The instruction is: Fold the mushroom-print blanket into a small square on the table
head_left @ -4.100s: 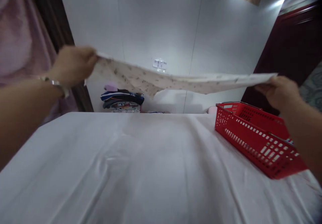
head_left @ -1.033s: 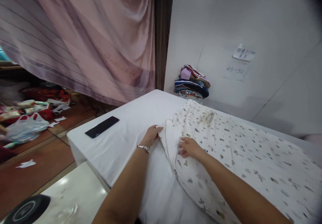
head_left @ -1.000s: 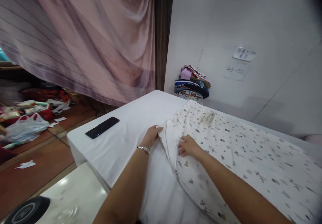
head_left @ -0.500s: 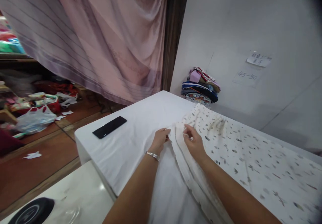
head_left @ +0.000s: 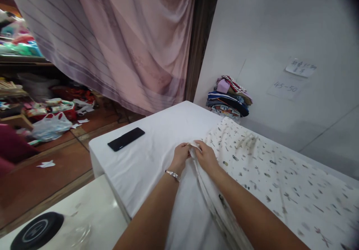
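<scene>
A white cloth with a small dark print [head_left: 260, 167] spreads over the right side of a white-covered table [head_left: 157, 130]. Its near edge is gathered into a narrow fold that runs down toward me. My left hand [head_left: 181, 156], with a bracelet at the wrist, pinches the far end of that edge. Close beside it, my right hand [head_left: 206, 156] grips the same edge, fingers closed and almost touching the left ones. A bunched, creased patch of the cloth lies beyond my right hand. The fingertips are partly hidden by the fabric.
A black phone [head_left: 126, 139] lies on the table's left part. A stack of folded cloths [head_left: 228, 98] stands by the wall at the back. Front left is a white surface with a round black object [head_left: 37, 231]. A pink curtain [head_left: 134, 48] hangs behind; bags and scraps litter the floor.
My right hand has moved left to meet my left hand, bringing the folded cloth edge with it. The gap between the hands has closed. The view has shifted slightly left.
</scene>
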`<state>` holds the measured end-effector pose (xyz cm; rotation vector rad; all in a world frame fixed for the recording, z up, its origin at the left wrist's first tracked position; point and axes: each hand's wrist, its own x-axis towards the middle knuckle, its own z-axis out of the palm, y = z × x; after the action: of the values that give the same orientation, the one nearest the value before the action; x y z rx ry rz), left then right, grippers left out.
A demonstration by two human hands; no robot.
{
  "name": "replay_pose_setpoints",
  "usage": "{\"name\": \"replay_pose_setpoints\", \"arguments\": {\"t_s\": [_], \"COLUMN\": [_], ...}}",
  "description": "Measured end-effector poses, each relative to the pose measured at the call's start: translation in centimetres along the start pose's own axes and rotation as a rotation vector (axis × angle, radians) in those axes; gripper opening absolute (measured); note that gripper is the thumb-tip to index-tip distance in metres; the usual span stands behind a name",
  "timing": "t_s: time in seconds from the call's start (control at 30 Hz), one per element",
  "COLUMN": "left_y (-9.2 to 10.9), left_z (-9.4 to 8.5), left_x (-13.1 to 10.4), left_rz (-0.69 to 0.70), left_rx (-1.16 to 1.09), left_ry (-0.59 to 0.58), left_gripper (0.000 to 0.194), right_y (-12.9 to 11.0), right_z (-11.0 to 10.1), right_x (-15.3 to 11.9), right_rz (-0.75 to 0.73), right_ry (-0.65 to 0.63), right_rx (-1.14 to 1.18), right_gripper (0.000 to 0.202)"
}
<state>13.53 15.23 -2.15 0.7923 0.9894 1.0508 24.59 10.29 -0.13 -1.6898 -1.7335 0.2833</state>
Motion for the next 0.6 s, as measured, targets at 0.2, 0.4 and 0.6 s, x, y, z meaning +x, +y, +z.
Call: {"name": "replay_pose_setpoints", "arguments": {"t_s": [0.2, 0.4, 0.6], "left_y": [0.3, 0.5, 0.5], "left_z": [0.1, 0.4, 0.4], "left_x": [-0.2, -0.6, -0.5], "left_rz": [-0.039, -0.005, -0.012], "left_rx": [-0.062, -0.082, -0.084], "left_ry": [0.003, 0.015, 0.013], "left_gripper": [0.023, 0.027, 0.023], "right_y": [0.2, -1.2, -1.4], "right_z": [-0.9, -0.5, -0.8], "right_x": [-0.9, -0.8, -0.3], "right_rz": [0.073, 0.08, 0.162], "right_ry": [-0.097, -0.152, -0.165], "right_rx": [-0.246, -0.322, -0.454], "right_gripper": [0.037, 0.036, 0.045]}}
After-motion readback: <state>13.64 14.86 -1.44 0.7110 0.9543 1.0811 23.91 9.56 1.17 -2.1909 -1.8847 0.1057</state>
